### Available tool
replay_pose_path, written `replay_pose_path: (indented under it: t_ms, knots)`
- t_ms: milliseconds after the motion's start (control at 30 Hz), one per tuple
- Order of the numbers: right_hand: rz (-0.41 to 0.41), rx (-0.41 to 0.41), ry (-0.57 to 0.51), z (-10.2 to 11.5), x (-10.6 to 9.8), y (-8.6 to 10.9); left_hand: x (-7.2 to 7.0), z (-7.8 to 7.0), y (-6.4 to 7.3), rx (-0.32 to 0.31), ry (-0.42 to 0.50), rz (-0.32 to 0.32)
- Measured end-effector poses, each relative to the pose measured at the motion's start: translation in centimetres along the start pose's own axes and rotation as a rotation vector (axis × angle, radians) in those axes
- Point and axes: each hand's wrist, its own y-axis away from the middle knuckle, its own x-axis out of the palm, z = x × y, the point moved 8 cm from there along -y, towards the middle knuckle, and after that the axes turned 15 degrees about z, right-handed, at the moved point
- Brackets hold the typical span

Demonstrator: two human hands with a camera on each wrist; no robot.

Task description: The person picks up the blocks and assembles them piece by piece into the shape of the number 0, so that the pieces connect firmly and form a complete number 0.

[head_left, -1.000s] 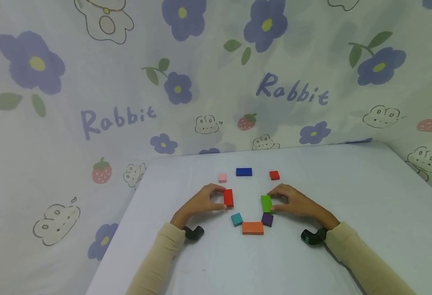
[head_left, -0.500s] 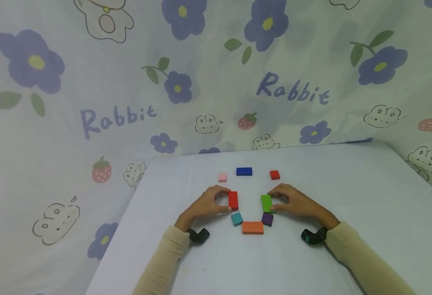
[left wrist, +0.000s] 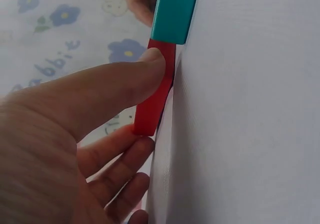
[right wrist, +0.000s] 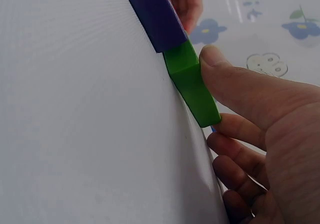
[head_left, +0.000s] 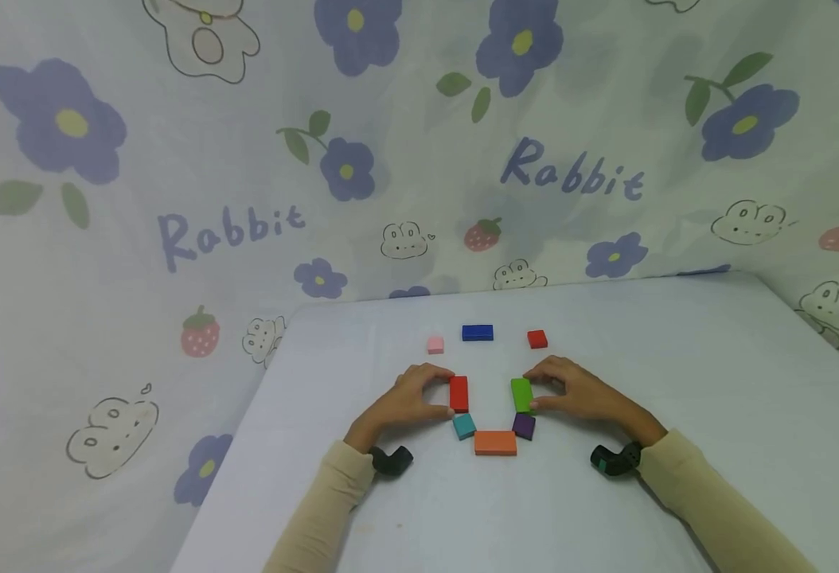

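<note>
My left hand [head_left: 408, 397] pinches a long red block [head_left: 458, 394] between thumb and fingertips, flat on the table. Its near end lies at a teal block [head_left: 465, 426]; in the left wrist view the red block [left wrist: 152, 103] sits just behind the teal one [left wrist: 175, 13]. On the other side my right hand [head_left: 577, 391] pinches a long green block [head_left: 522, 395] by its two ends. A purple block [head_left: 524, 426] meets the green block's near end. Between the teal and purple blocks, at the front, lies an orange block [head_left: 495, 443].
Farther back on the white table [head_left: 641, 358] lie a small pink block [head_left: 435, 344], a long blue block [head_left: 478, 333] and a small red block [head_left: 537, 339]. A patterned cloth [head_left: 247, 143] hangs behind the table. Dark wrist devices [head_left: 394, 461] sit under both forearms.
The left hand has moved right and slightly nearer, bringing the long red block to the teal block. The right hand keeps its grip on the green block and has hardly moved.
</note>
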Motion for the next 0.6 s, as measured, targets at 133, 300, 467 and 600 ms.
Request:
replay_pose_path:
  t_ms: [133, 300, 467, 600]
  knots:
    - [0.001, -0.005, -0.005, 0.13, -0.08, 0.04, 0.00, 0.02, 0.06, 0.010, 0.000, 0.017]
    - [0.007, -0.016, -0.015, 0.29, 0.04, 0.02, -0.02, -0.06, 0.24, 0.028, 0.024, 0.026]
    - [0.005, -0.014, 0.002, 0.08, 0.13, -0.05, 0.04, -0.04, 0.21, 0.019, 0.026, 0.016]
    - [-0.002, -0.012, -0.006, -0.06, 0.07, -0.04, -0.04, -0.20, 0.15, 0.027, 0.016, 0.006]
